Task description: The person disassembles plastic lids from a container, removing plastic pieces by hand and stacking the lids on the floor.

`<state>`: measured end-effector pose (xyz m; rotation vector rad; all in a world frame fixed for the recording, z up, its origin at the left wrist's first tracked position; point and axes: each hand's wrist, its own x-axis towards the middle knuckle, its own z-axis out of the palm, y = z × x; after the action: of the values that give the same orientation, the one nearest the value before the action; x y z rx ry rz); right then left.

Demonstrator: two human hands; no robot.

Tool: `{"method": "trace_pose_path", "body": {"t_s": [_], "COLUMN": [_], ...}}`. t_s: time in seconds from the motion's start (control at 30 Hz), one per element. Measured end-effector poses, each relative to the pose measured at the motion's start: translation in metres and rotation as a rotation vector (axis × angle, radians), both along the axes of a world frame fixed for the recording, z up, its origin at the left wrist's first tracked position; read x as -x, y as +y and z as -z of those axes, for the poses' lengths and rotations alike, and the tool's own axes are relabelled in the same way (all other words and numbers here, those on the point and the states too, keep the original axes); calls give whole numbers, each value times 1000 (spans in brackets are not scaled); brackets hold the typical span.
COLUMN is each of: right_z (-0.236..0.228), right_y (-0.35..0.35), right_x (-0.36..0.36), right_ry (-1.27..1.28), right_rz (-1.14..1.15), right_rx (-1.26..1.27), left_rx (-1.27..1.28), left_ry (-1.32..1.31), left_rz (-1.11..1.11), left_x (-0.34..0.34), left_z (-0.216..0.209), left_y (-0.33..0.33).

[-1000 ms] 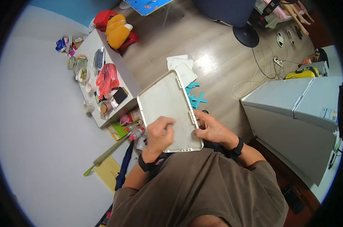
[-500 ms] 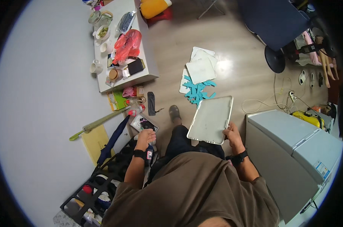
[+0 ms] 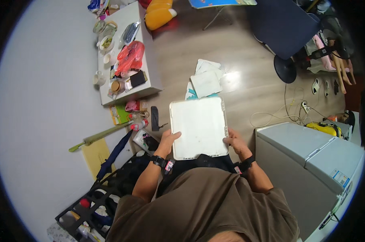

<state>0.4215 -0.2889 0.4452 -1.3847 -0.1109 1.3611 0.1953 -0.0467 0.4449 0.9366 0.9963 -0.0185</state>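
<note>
Wood-look floor (image 3: 182, 48) spreads across the head view, with flat white panels (image 3: 206, 84) overlapping at twelve o'clock. Nearer, at centre, sits a smooth, squarish white lid (image 3: 198, 125) with notched rim; the left hand (image 3: 166, 142) has just joined at eight o'clock, so it and the right hand (image 3: 237, 143) at four both close thumb-over-rim, steadying it.

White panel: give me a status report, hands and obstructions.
White panel gripped at opposite side edges by left hand and right hand. No obstruction seen. Other white panels and teal pieces on the floor beyond.
</note>
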Motion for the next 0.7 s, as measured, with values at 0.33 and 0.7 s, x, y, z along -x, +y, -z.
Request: {"method": "trace_pose_path", "body": {"t_s": [0.33, 0.7], "right_z": [107, 133], "right_y": [-22, 62], "right_x": [22, -26], "right_ry": [28, -363], "right_rz": [-181, -584], "right_rx": [463, 609], "left_rx": [-95, 132], "left_ry": [200, 280], "left_rz": [-681, -496], "left_x": [31, 14], "left_z": [63, 188], "left_y": [24, 83]}}
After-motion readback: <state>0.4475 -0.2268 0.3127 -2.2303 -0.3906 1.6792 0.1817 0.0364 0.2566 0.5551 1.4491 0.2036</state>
